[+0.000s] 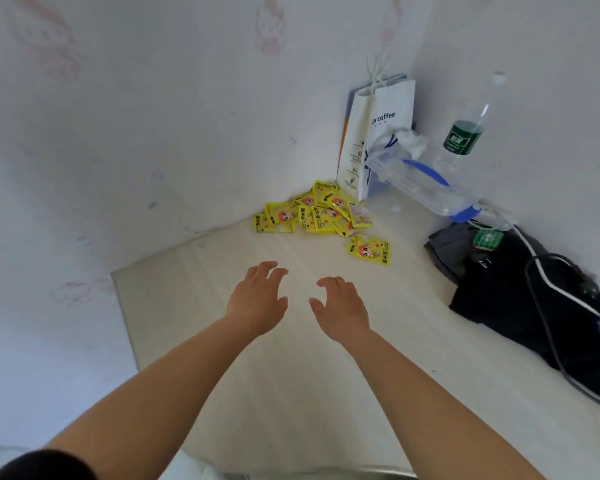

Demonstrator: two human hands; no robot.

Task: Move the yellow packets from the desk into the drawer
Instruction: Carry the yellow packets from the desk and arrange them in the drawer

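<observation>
- Both hands reach forward over the pale desk (pixel 291 393), palms down, side by side and apart from each other.
- Left hand (pixel 257 299) has its fingers loosely spread and slightly bent, holding nothing.
- Right hand (pixel 342 306) looks the same, fingers relaxed and a little curved, also holding nothing.
- Neither hand touches the yellow packets (pixel 314 214), which lie in a loose heap in the far corner of the desk where the two walls meet.
- One single packet (pixel 369 250) lies apart from the heap, just to its right and nearer to the hands.
- A white paper bag (pixel 374 133) printed with the word "coffee" stands upright against the wall just behind the heap.
- A clear plastic container (pixel 423 183) with a blue handle lies tilted beside the bag.
- A water bottle (pixel 465 133) with a green label stands near the right wall.
- A black bag (pixel 520 292) rests at the right side of the desk, with a white cable (pixel 551 289) running across it.
</observation>
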